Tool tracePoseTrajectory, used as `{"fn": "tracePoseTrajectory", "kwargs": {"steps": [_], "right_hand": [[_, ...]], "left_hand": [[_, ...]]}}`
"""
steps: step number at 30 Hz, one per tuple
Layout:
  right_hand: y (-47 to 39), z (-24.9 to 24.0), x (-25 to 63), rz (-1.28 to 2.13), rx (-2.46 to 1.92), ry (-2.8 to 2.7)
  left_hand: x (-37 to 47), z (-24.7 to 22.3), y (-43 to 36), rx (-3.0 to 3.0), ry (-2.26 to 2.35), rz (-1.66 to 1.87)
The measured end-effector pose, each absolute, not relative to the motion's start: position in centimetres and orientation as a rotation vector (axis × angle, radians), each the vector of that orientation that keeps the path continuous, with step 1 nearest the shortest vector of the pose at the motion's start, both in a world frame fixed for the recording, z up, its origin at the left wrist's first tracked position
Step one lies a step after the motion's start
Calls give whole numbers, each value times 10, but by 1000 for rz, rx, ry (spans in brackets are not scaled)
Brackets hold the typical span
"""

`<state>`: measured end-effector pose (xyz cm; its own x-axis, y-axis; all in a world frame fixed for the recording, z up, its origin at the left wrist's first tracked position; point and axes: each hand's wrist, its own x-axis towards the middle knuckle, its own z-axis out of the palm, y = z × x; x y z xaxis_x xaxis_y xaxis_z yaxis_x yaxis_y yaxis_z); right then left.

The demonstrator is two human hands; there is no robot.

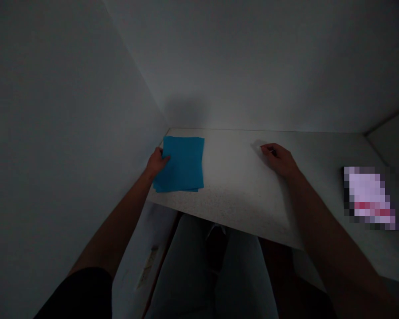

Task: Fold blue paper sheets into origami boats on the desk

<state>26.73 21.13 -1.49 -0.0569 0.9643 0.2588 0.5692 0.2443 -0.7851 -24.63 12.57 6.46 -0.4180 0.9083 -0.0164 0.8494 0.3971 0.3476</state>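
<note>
Blue sheets [183, 165] are pinched at their edge by the left hand [157, 162]; right grip [278, 160] curls, contents unclear.

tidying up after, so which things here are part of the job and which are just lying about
Part of the job, it seems:
- blue sheets, in the left hand, thumb on top
- table, beneath them
- right hand, fingers curled; any hold unclear

Lying about, probably:
- pixelated item at far right, touched by neither hand
</note>
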Motion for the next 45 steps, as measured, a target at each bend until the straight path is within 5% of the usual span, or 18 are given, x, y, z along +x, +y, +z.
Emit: {"fn": "tracePoseTrajectory", "kwargs": {"steps": [14, 27, 40, 45], "right_hand": [[212, -19, 270, 642, -1328, -1645], [214, -20, 271, 626, -1269, -1508], [197, -1, 267, 644, -1349, -1675], [187, -1, 256, 946, -1192, -1653]], "left_hand": [[-172, 119, 140, 1702, 1315, 1058], [-55, 0, 194, 1693, 1362, 1023], [-47, 7, 194, 1656, 1264, 1400], [-47, 4, 196, 1538, 1271, 1456]]}}
